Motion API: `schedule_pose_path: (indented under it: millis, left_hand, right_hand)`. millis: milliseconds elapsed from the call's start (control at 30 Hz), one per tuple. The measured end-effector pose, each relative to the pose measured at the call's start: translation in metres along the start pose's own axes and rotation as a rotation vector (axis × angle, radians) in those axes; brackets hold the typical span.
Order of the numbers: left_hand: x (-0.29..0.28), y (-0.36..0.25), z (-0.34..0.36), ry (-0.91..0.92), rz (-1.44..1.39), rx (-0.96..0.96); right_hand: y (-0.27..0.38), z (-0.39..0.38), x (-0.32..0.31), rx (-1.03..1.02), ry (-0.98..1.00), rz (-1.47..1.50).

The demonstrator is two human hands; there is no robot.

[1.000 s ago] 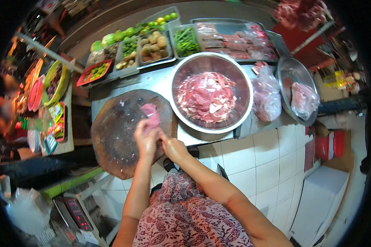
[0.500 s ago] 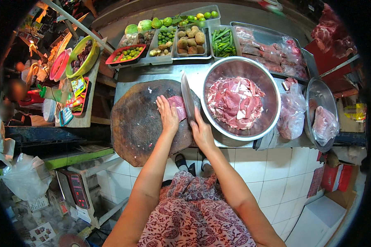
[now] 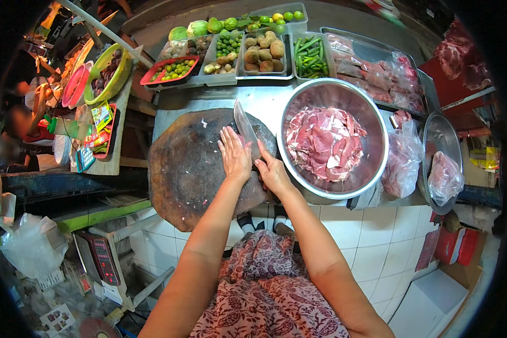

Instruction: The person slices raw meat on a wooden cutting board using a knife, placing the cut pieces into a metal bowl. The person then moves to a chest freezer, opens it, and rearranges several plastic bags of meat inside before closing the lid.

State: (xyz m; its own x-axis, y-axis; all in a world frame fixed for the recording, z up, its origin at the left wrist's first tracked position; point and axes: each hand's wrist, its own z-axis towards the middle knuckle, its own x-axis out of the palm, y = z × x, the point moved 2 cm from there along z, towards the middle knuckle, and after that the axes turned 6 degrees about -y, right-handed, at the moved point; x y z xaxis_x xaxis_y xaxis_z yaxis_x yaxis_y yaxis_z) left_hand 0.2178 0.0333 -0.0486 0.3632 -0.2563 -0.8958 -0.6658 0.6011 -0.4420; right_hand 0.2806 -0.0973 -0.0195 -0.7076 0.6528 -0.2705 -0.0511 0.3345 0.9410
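My left hand (image 3: 235, 155) lies flat, fingers stretched, over a piece of raw meat that it almost wholly covers on the round wooden chopping block (image 3: 177, 160). Close beside it is a large knife (image 3: 246, 125), whose handle my right hand (image 3: 274, 173) grips. The blade points away from me and leans over toward the left hand, against the meat's right side; its exact contact is hidden. To the right of the block stands a wide steel bowl (image 3: 379, 160) with a heap of sliced raw meat (image 3: 325, 143) in it.
Behind the block are a red tray of small green fruit (image 3: 177, 70), a tub of brown root vegetables (image 3: 263, 53) and a tub of green chillies (image 3: 310, 56). Bagged meat (image 3: 403, 160) and a steel basin (image 3: 458, 146) sit at right. A digital scale (image 3: 102, 259) stands lower left.
The knife has tilted leftward over the meat, and my right hand has come closer to the left. My left hand has shifted slightly right and now covers the piece that showed beside it.
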Motion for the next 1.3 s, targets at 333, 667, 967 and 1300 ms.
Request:
schedule_pose_path:
  millis: [333, 667, 967, 1300]
  left_hand:
    - [-0.003, 0.001, -0.001, 0.083, 0.058, 0.031]
    - [-0.01, 0.01, -0.001, 0.102, 0.158, 0.181]
    - [-0.01, 0.007, -0.003, 0.162, 0.212, 0.159]
    - [-0.023, 0.025, 0.003, 0.067, 0.276, 0.117]
  right_hand:
    - [-0.017, -0.063, -0.01, 0.407, 0.193, 0.057]
    - [-0.002, -0.032, -0.005, 0.099, 0.058, -0.064]
    - [-0.002, -0.075, -0.019, 0.07, 0.056, 0.011]
    - [0.003, -0.155, -0.044, 0.124, 0.175, -0.218]
